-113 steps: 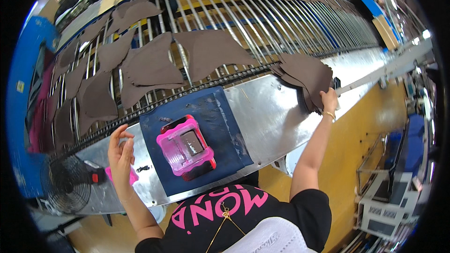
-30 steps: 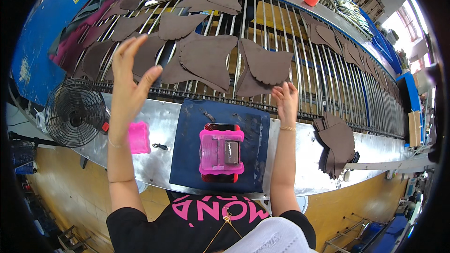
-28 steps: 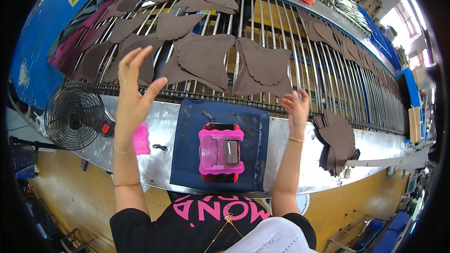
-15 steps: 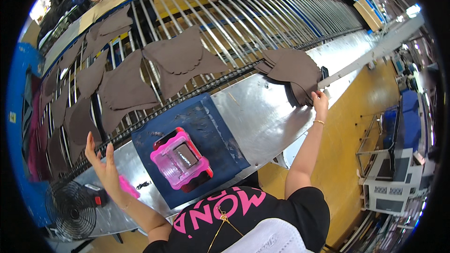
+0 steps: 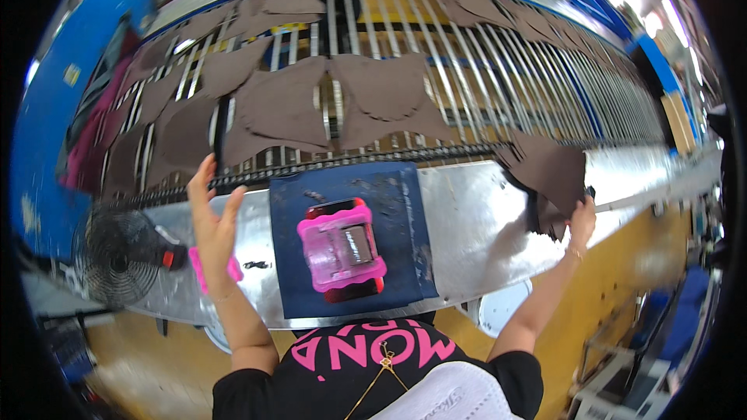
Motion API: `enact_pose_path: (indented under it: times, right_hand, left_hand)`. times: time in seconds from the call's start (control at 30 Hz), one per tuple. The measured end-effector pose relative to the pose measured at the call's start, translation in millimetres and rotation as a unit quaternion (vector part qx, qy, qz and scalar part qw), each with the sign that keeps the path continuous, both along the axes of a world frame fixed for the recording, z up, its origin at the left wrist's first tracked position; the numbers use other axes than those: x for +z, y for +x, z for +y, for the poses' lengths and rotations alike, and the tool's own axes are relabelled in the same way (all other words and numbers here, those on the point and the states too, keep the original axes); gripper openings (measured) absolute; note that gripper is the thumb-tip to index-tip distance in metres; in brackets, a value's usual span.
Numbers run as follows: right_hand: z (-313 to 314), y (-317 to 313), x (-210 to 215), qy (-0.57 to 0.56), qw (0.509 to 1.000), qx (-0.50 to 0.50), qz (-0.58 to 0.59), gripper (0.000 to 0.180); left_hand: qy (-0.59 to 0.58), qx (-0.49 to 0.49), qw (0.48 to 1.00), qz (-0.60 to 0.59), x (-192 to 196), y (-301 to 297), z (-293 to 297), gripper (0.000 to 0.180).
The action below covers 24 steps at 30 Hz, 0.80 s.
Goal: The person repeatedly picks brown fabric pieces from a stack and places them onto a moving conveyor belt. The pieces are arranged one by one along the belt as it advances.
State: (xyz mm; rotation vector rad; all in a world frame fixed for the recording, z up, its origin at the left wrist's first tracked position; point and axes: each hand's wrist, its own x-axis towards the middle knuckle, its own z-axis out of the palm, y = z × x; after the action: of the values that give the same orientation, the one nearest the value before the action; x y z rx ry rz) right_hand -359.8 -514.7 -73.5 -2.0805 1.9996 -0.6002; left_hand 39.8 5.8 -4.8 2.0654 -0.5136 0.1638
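Note:
At the right end of the metal bench, the fingers of my right hand [image 5: 580, 223] are closed on the edge of a brown cut piece [image 5: 554, 175]. This piece tops a fanned stack of similar pieces, its near edge tilted up. My left hand [image 5: 215, 222] is held above the bench with fingers apart, holding nothing. Between the hands, a pink wavy-edged frame [image 5: 327, 250] with a small dark rectangle in it sits over a red and black object [image 5: 354, 291]. Both rest on a dark blue mat [image 5: 408, 249].
Beyond the bench [image 5: 467, 241] runs a roller conveyor [image 5: 459, 85] bearing several brown pieces [image 5: 385, 101]. A black fan [image 5: 117, 253] stands at the left, near another pink item [image 5: 204, 271]. A pale bar [image 5: 661, 196] reaches the bench from the right.
My view has turned, so the bench lies more level. The right hand still grips at the stack, and the top piece there looks more raised. My left hand stays spread.

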Motion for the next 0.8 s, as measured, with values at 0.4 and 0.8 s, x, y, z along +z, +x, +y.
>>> enact_pose_path:
  times: [0.4,0.8]
  right_hand:
    - [187.2,150.1,96.9,0.045,0.772,0.377,-0.509,0.027]
    - [287.2,234.3,60.9,0.176,0.667,0.648,-0.325,0.019]
  left_hand:
    - [-0.128,-0.197,0.972,0.006,18.1,-17.6,-43.5,0.068]
    - [-0.161,-0.048,0.985,0.048,63.0,-20.6,74.5,0.012]
